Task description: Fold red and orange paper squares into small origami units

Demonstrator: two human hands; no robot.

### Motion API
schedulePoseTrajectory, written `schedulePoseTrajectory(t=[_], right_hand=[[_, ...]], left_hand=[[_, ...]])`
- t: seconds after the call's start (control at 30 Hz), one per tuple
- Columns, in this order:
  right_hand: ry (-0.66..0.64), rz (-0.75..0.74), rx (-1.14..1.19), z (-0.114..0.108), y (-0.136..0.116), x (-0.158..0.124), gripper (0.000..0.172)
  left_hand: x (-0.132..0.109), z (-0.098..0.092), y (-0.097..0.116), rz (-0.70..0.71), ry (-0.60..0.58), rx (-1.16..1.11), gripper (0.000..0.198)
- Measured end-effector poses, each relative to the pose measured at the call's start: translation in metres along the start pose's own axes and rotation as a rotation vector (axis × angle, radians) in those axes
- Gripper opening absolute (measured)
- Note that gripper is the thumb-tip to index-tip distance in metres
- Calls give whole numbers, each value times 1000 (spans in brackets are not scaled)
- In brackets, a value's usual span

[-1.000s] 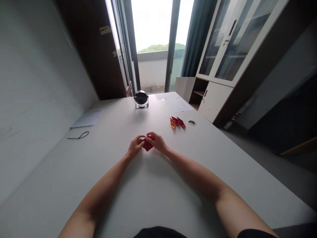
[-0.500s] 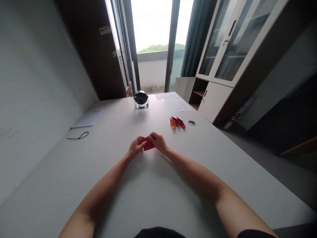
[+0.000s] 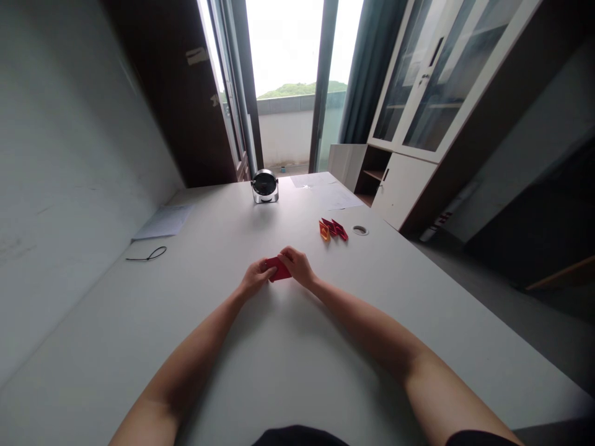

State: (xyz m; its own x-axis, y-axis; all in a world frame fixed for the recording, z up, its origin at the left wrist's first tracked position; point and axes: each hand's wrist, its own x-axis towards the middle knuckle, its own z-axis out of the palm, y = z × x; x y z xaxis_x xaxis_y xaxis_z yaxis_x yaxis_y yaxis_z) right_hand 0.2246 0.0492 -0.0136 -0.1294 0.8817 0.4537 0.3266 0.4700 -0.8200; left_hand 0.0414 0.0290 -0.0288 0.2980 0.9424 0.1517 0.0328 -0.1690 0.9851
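A flat red packet [image 3: 281,271], rectangular with rounded corners, is held between my two hands over the middle of the white table. My left hand [image 3: 256,276] grips its left edge, thumb across the front. Closed on the upper right part of the packet is my right hand [image 3: 296,265]. The fingers behind the packet are hidden. Beyond my right hand, several folded red pieces [image 3: 341,230] and an orange piece [image 3: 324,231] stand together on the table; what they are I cannot make out.
A white cable-hole ring [image 3: 360,230] sits near the table's right edge. At the far end stands a round black-and-silver device [image 3: 264,186]. A black cable tie [image 3: 149,254] and paper sheets [image 3: 163,222] lie at left. More sheets [image 3: 337,197] lie at the far right.
The red packet has tilted slightly in my hands, its lower edge a little higher. My fingers have shifted slightly on it. Everything else on the table is unmoved.
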Motion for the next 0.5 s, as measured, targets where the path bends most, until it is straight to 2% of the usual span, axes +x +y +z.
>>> schedulePoseTrajectory(t=[0.23,0.5], right_hand=[[-78,-37,30,-1,-8,-4,23],[-28,37,19,-1,4,1,25]], left_hand=[[1,-1,1,-24,-1,-65,38],[2,0,1,-11,82,-71,38]])
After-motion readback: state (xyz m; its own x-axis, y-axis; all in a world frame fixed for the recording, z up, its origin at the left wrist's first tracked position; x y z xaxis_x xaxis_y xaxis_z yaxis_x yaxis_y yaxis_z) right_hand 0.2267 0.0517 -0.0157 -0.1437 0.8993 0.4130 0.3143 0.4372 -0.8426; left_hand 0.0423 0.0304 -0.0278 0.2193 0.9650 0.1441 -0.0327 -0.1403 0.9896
